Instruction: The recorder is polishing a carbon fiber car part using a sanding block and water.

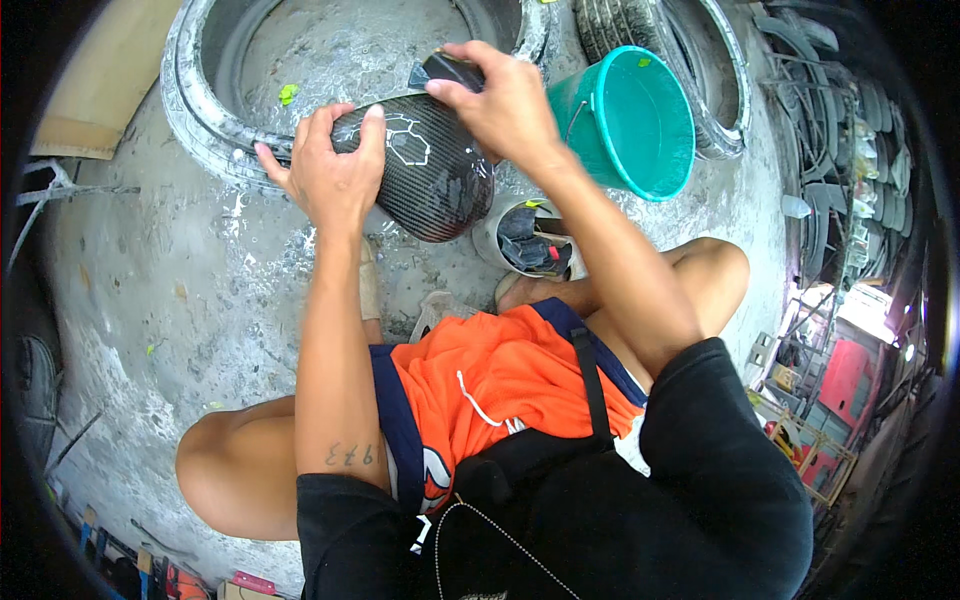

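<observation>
A glossy, curved carbon-fibre part (432, 185) with a dark woven pattern and a rounded near end is held up ahead of me, above the wet floor. My left hand (335, 170) grips its left side, thumb on the top face and fingers spread along the edge. My right hand (505, 105) is closed round a small dark block (455, 70) at the part's far right edge. The block looks like sandpaper folded round a pad, but the fingers cover much of it. The far end of the part is partly hidden by my hands.
A teal bucket (640, 125) of water stands right of my right hand. Nearer, a small white tub (490, 240) holds dark sheets and scraps. Tyres (200, 110) lie beyond the part, with another tyre (620, 25) behind the bucket. Stacked car parts (870, 150) line the right side.
</observation>
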Demonstrator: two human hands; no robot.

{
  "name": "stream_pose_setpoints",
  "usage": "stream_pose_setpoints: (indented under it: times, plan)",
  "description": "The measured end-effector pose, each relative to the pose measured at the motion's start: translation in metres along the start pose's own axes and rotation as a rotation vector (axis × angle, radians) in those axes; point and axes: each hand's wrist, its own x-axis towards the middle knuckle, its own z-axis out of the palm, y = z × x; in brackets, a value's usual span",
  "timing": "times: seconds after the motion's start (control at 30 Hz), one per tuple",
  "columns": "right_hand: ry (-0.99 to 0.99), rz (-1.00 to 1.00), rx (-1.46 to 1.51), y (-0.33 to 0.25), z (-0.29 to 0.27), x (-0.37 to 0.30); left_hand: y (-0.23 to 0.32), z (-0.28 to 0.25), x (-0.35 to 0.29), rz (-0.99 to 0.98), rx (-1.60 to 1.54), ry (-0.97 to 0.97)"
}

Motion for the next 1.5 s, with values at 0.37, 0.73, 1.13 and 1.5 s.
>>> stream_pose_setpoints:
  times: [0.37, 0.73, 1.13, 1.5]
  plan:
    - [0.317, -0.158, -0.059, -0.024, 0.022, -0.016, 0.02, 0.012, 0.01, -0.039, 0.069, 0.152]
    - [0.291, -0.189, 0.117, -0.015, 0.048, -0.023, 0.014, 0.01, 0.0, -0.046, 0.205, 0.097]
    - [0.361, -0.194, 0.146, -0.021, 0.055, -0.023, 0.007, 0.013, 0.01, -0.074, 0.259, 0.034]
    - [0.215, -0.264, 0.225, -0.018, 0.061, -0.03, -0.003, 0.011, 0.012, -0.096, 0.303, 0.053]
